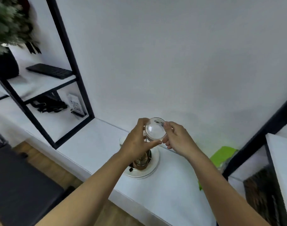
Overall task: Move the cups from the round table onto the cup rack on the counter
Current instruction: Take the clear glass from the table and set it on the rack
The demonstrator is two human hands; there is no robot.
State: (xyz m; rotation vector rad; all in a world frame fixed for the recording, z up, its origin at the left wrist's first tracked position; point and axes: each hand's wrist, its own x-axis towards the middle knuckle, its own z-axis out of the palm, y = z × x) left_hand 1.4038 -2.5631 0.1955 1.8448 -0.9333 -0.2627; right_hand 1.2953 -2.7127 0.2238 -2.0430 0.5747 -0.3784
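A clear glass cup (155, 130) is held between both hands above the cup rack (142, 160), its round bottom or mouth facing me. My left hand (137, 141) grips its left side, thumb under the lower rim. My right hand (177, 137) pinches its right edge with the fingertips. The rack has a metal stem on a round white base (149, 171) and stands on the white counter (93, 144); my left hand hides its top. The round table is out of view.
A black-framed shelf unit (69, 62) stands at the left with a keyboard (49, 70), a potted plant (5, 38) and a small sign (75, 106). A green bag (222, 154) lies at the right beside another black frame (253, 141). A dark seat (20, 185) is below left.
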